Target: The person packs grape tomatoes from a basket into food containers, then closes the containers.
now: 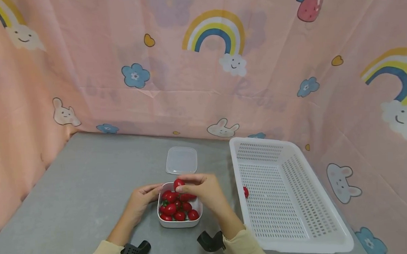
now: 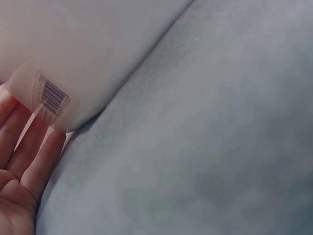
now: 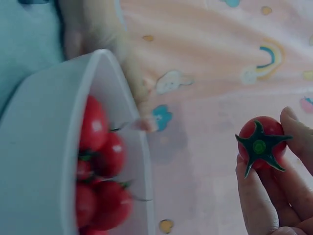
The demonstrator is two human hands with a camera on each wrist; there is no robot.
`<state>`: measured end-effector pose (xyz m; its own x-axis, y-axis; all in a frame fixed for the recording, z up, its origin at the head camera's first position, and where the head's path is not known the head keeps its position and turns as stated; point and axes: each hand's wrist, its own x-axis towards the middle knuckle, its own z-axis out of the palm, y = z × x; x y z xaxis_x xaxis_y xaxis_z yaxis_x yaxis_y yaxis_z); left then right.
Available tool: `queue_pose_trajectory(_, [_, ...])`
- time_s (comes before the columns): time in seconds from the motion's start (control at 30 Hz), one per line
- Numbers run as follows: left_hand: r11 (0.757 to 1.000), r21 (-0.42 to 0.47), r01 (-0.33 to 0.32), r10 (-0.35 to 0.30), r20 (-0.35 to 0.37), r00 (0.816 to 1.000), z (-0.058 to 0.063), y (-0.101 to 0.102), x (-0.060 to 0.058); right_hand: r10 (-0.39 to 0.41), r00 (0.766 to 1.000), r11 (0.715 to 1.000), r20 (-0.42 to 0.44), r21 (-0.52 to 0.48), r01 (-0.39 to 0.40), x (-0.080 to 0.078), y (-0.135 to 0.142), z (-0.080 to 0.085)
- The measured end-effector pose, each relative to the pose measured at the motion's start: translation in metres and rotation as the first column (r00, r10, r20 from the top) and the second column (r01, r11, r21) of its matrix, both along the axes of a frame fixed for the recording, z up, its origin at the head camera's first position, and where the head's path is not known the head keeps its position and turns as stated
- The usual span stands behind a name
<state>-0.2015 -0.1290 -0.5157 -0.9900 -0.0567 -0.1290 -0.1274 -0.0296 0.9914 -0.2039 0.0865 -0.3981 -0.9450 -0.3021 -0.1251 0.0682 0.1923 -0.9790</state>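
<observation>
A white plastic box (image 1: pixel 180 224) holds several cherry tomatoes (image 1: pixel 171 209), some with green stems. My right hand (image 1: pixel 205 188) pinches one cherry tomato (image 3: pixel 261 142) between thumb and fingers over the box's far side; its star-shaped green calyx faces the right wrist camera. At the box's far left corner, my left hand (image 1: pixel 141 200) rests with its fingers fairly straight against the outer wall. In the left wrist view those fingers (image 2: pixel 41 166) touch the box near a barcode label (image 2: pixel 54 99).
A clear lid (image 1: pixel 182 160) lies behind the box. To the right stands a large white slotted basket (image 1: pixel 276 199), with a red tomato (image 1: pixel 246 192) by its left wall. A pink patterned curtain (image 1: pixel 176 105) hangs along the back of the grey table (image 1: pixel 91 190).
</observation>
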Motion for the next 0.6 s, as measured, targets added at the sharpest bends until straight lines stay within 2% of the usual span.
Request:
queue_pose_trajectory(0.2, [1.000,-0.017,0.001,-0.001,-0.001,1.000,-0.001,0.000,0.000,0.005,0.999,1.000,0.033,-0.012,-0.004,0.002,-0.001,-0.023])
queue_pose_trajectory(0.43, [1.000,-0.010,0.002,-0.003,-0.009,1.000,-0.003,0.000,0.000,0.011,0.999,0.991,-0.035,0.134,-0.007,0.005,-0.005,-0.042])
queue_pose_trajectory(0.6, [1.000,-0.017,0.005,-0.006,-0.017,1.000,-0.002,-0.001,0.000,0.019,0.998,0.984,-0.053,0.178,-0.009,0.007,-0.006,-0.048])
